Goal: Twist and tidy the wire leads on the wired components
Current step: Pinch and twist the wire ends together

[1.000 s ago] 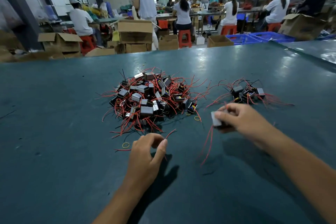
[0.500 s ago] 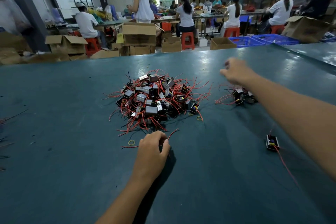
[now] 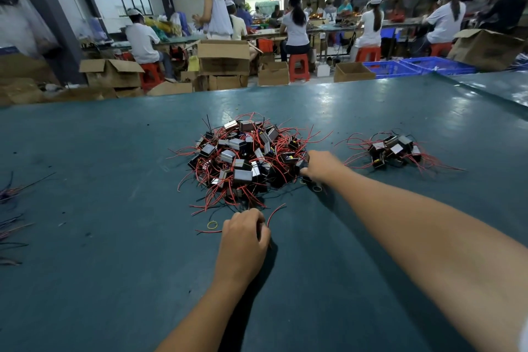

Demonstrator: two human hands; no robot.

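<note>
A large pile of wired components (image 3: 243,157), small black and silver blocks with tangled red and black leads, lies mid-table. A smaller pile of components (image 3: 394,150) lies to its right. My right hand (image 3: 321,166) reaches to the large pile's right edge, its thumb and fingers pinching a black component (image 3: 300,165) there. My left hand (image 3: 243,237) rests knuckles-up on the table just in front of the large pile, fingers curled under; what they hold, if anything, is hidden. A loose red wire (image 3: 275,213) curves beside it.
A yellow rubber band (image 3: 212,225) lies left of my left hand, another band (image 3: 316,188) under my right wrist. Loose wires (image 3: 11,193) lie at the table's left edge. Beyond the green table (image 3: 114,266) stand cardboard boxes (image 3: 224,57), blue crates and seated workers.
My right hand carried a component to the small pile, then came back left to the large pile's right edge. My left hand has stayed in place.
</note>
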